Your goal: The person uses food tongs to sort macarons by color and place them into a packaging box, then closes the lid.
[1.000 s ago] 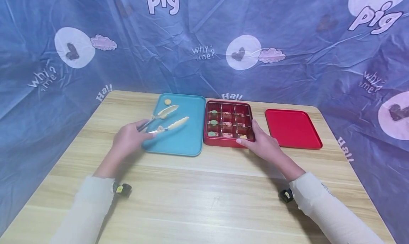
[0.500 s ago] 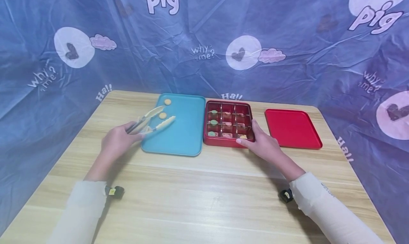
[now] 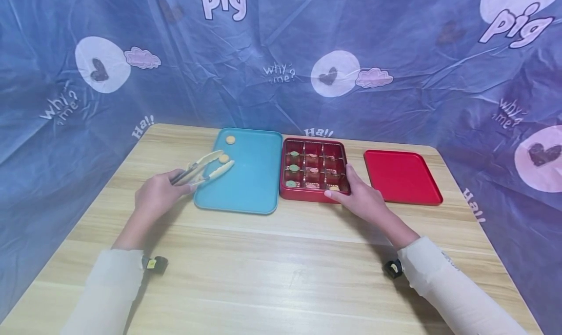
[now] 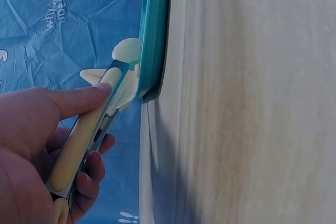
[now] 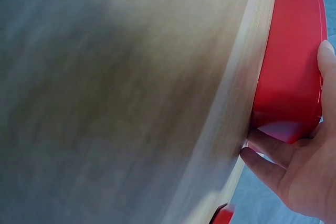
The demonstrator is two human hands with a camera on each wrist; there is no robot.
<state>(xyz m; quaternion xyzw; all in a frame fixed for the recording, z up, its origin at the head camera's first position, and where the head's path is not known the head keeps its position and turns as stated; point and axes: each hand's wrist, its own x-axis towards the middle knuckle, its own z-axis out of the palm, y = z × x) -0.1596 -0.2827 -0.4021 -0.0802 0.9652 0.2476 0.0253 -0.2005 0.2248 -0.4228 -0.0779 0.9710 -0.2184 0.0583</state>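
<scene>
My left hand (image 3: 155,194) grips a pair of tongs (image 4: 86,135) with cream-coloured tips, thumb along one handle and fingers around the other. The spread tips reach over the blue tray (image 3: 246,188), one on each side of a small round biscuit (image 3: 224,158); whether they touch it I cannot tell. Another round biscuit (image 3: 230,140) lies near the tray's back left corner. My right hand (image 3: 363,198) holds the near right corner of a red box (image 5: 291,51), thumb at the front rim and fingers along the right side. Green, pink and yellowish pieces sit in several of its compartments.
To the right of the box lies a flat red lid (image 3: 401,176) or tray. Everything stands on a wooden table (image 3: 281,271), with a printed blue cloth (image 3: 246,91) hanging behind and at both sides.
My left hand and the tongs have drawn back to the left, and the tips are closer together around the nearer biscuit, earlier hidden by the tongs. My right hand and the box have stayed put.
</scene>
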